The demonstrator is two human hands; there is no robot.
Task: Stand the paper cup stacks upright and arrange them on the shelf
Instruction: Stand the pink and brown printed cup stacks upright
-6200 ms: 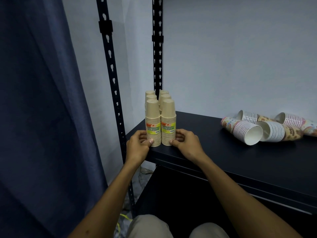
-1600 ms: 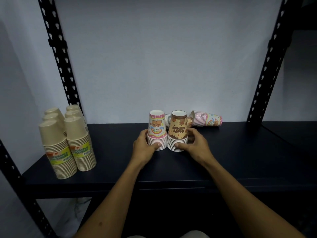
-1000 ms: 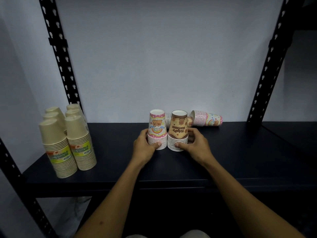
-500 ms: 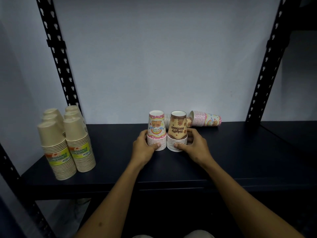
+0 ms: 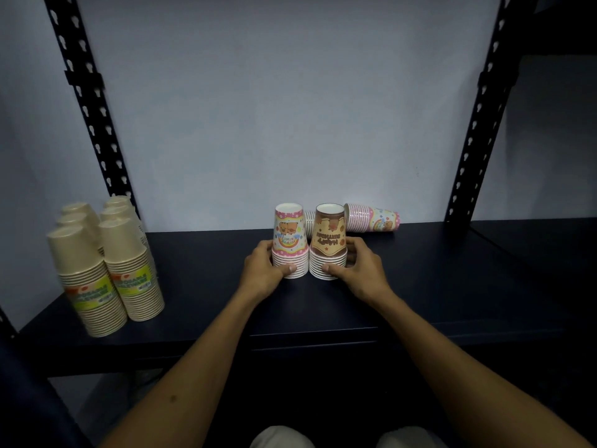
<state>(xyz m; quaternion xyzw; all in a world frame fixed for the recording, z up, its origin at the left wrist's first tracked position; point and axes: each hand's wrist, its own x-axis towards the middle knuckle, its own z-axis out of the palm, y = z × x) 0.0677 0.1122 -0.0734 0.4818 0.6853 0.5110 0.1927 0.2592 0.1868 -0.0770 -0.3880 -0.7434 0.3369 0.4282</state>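
Two printed cup stacks stand mouth-down side by side at the middle of the black shelf (image 5: 420, 279). My left hand (image 5: 263, 273) grips the pink stack (image 5: 289, 240) at its base. My right hand (image 5: 358, 270) grips the brown stack (image 5: 329, 240) the same way. Behind them another pink stack (image 5: 371, 218) lies on its side by the wall, and a further lying stack (image 5: 309, 218) shows partly between the two upright ones. Several tan cup stacks (image 5: 106, 263) stand upright at the shelf's left end.
Black slotted uprights rise at the back left (image 5: 87, 101) and back right (image 5: 478, 118). A grey wall closes the back of the shelf. Another dark shelf (image 5: 549, 240) continues to the right.
Over the last second both hands stay on the two upright stacks, barely moving. Six seconds ago they were at the tan stacks on the left end.
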